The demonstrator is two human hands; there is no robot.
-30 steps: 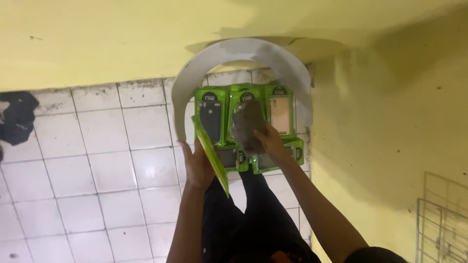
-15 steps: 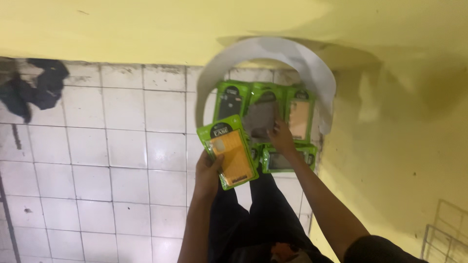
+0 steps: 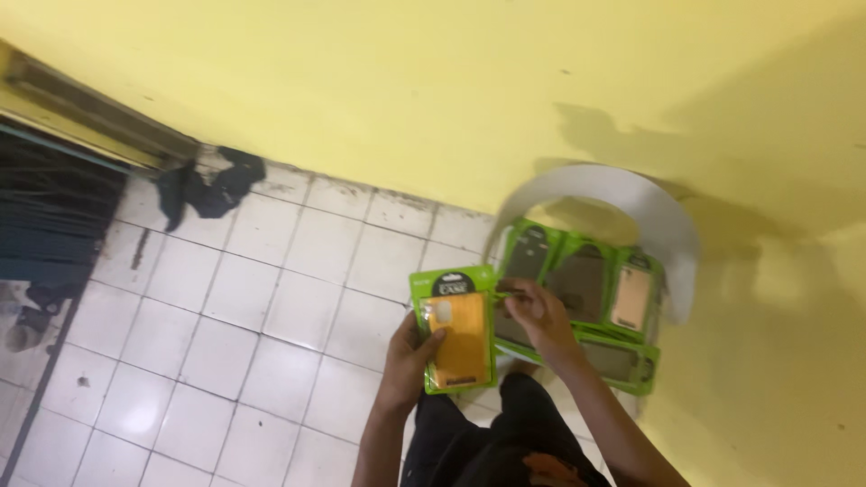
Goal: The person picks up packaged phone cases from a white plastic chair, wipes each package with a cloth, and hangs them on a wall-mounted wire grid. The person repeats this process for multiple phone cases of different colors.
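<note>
1. Above the white tiled floor (image 3: 225, 307), left hand (image 3: 410, 356) gripping a green package with an orange phone case (image 3: 454, 329), fingers clamped on its left edge, thumb across the front.
2. Right hand (image 3: 534, 316) at the package's upper right corner, fingers pinched together there on the green edge.
3. Just behind, more green packaged phone cases (image 3: 595, 289) lying side by side on a white round stool (image 3: 663, 225).
4. Against the yellow wall (image 3: 406, 90), a dark cloth (image 3: 212, 189) on the tiles, well apart from the hands.
</note>
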